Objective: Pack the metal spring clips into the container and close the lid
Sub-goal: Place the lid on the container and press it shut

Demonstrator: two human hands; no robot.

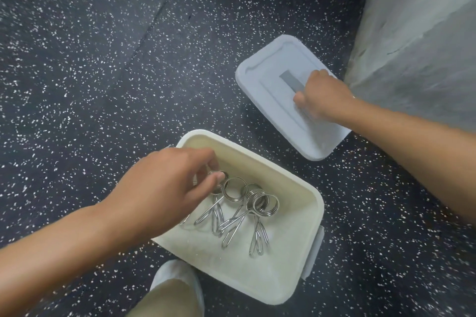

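Observation:
A cream plastic container stands open on the speckled floor. Several metal spring clips lie in a heap inside it. My left hand reaches over the container's left wall, and its fingertips pinch the coil of the leftmost clip. The pale grey lid lies flat on the floor beyond and to the right of the container. My right hand rests on the lid, its fingers curled over the grey handle strip in the middle.
A grey concrete block or wall rises just right of the lid. My knee and a pale shoe sit at the bottom, just left of the container. A grey latch hangs on the container's right side.

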